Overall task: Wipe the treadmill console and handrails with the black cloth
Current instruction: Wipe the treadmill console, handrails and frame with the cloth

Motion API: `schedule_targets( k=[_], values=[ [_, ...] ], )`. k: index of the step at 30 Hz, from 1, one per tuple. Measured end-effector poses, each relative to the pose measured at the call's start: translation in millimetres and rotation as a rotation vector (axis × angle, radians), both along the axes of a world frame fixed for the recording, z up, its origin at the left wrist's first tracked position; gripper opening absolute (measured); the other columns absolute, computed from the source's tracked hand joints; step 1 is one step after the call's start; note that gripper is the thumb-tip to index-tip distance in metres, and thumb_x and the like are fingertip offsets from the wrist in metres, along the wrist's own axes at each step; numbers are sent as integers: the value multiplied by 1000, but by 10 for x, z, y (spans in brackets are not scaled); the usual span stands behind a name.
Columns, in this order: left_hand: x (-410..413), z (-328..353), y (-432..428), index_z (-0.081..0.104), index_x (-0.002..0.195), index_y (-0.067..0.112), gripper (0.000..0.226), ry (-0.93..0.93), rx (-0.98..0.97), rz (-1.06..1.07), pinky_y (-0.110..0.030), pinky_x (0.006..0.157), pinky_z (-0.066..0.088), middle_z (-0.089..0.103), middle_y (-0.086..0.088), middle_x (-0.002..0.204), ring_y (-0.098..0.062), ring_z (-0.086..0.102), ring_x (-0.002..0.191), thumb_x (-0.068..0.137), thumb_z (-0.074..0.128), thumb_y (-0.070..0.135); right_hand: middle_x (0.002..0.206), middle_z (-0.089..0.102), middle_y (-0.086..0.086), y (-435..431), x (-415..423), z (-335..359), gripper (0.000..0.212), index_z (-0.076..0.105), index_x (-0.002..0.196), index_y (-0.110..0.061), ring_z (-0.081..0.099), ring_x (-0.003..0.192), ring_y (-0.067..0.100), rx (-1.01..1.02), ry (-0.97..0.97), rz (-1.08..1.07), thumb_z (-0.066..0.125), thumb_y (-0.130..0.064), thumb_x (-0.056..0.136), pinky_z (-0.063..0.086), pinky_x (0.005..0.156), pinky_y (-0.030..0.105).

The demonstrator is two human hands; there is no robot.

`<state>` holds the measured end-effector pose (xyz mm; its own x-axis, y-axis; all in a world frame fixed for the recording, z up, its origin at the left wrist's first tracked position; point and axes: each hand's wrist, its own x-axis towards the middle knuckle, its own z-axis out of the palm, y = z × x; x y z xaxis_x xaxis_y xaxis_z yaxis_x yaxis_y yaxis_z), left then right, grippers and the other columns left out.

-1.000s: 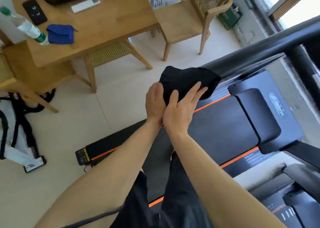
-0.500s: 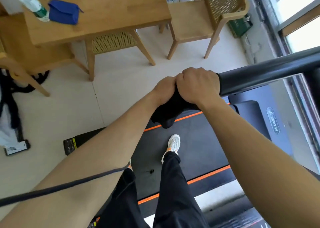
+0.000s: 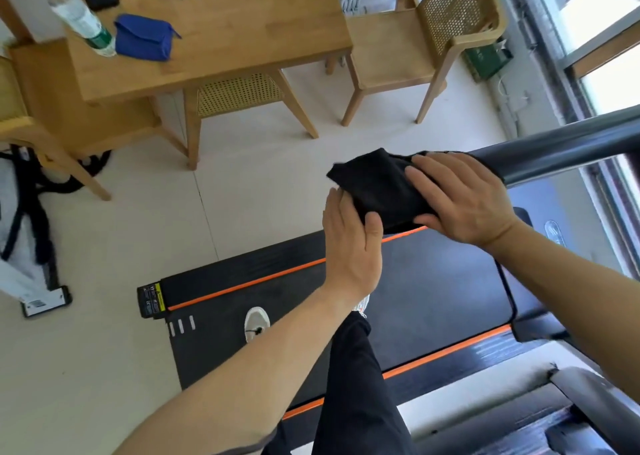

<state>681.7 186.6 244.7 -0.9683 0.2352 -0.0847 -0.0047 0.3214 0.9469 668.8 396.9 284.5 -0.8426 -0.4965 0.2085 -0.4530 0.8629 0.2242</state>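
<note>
The black cloth is draped over the near end of the treadmill's dark handrail, which runs up to the right. My right hand lies flat on the cloth over the rail, fingers spread and pointing left. My left hand touches the cloth's lower left edge, thumb against the fabric, fingers extended. The rail's end is hidden under the cloth. The console is out of view, except perhaps a blurred grey part at the lower right.
The treadmill belt with orange side stripes lies below, my legs and white shoes standing on it. A wooden table with a bottle and blue pouch, and wooden chairs, stand beyond on the pale floor. Windows line the right.
Half a second ago both hands were clenched around the cloth on the rail end. Now they have opened flat and the cloth is spread over the rail end.
</note>
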Motion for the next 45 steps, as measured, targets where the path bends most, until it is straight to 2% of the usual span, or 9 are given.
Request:
schedule_targets(
  k=[5,9,12,15,23,32,38,41,45],
  values=[
    [-179,13,-70,54,119,11,42,49,30,-43,-35,92,44,59,2,115,-12,53,104,104,27,39,141,54,19,-734,258,-473,59,55,135,-6,45,134,41,-389,292,-555,20,-42,103,31,113,55],
    [-670,200,-126,66,96,19,40,-344,4,-278,-27,80,46,68,9,93,2,61,87,106,30,32,154,27,19,-1630,116,-740,52,36,143,-4,15,149,39,-831,484,-837,25,-38,105,19,118,62],
    [-1040,429,-52,70,87,23,40,-599,-84,-534,-17,80,48,71,8,89,-2,64,84,106,37,37,165,0,8,-1978,16,-937,48,25,144,-10,-1,152,35,-840,547,-868,40,-28,103,9,122,55],
    [-1146,502,53,65,76,19,36,-663,-65,-604,-21,82,47,69,3,80,-9,61,78,103,45,32,148,18,17,-1848,99,-1080,54,26,141,-8,18,138,40,-674,527,-756,48,-36,100,13,121,51],
    [-545,137,-252,53,125,40,43,-427,96,-350,-30,110,37,56,9,137,-4,50,126,98,27,60,151,37,15,-518,289,-820,69,33,149,-12,33,144,35,-440,456,-490,13,-58,101,27,117,51],
    [-917,617,263,54,76,30,42,-129,-450,-572,-36,80,44,68,-1,91,-25,61,92,106,26,36,167,-11,-3,-1664,285,-668,68,-1,159,-13,-5,154,29,-1010,366,-779,37,-24,103,7,124,48],
    [-947,756,1152,47,123,10,33,107,-748,-816,-48,92,45,58,-14,130,-40,55,113,107,22,23,158,11,-11,-1049,211,-502,58,9,157,-8,24,141,7,-1882,-21,-1310,23,-31,106,19,123,44],
    [-968,720,1831,41,129,5,30,157,-759,-861,-44,85,43,55,-18,131,-40,56,114,104,28,17,167,7,-5,-526,7,-93,55,9,160,-16,16,150,10,-2144,73,-1502,19,-36,109,11,118,23],
    [-1020,778,2664,36,137,2,36,60,-689,-843,-45,94,41,54,-22,136,-41,54,119,105,26,15,162,31,3,540,-207,65,59,17,159,-17,33,146,22,-2208,369,-1617,28,-43,107,26,119,38]
  ],
)
